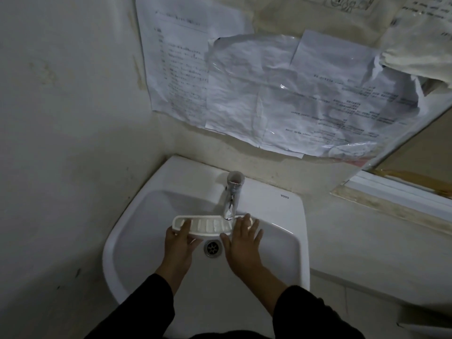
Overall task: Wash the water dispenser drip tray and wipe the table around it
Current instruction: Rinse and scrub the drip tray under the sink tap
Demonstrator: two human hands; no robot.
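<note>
Two black sleeves (151, 307) come in from the bottom edge, both hands over a white sink (281, 216). Left hand (177, 248) grips the near-left end of the drip tray (208, 225), thumb curled up on top of it, fingers underneath afaict. Right hand (243, 243) lies flat w/ fingers (254, 228) spread apart, covering the tray's right end, thumb along its near edge; not curled round anything. Tray is white, slotted, held level above the bowl. Drain (212, 248) sits between the two hands, just nearer than the tray. Chrome tap (232, 196) is right past the fingertips, spout over the tray; can't tell if water's running. Further back, crumpled printed papers (281, 94) under plastic film on the wall.
</note>
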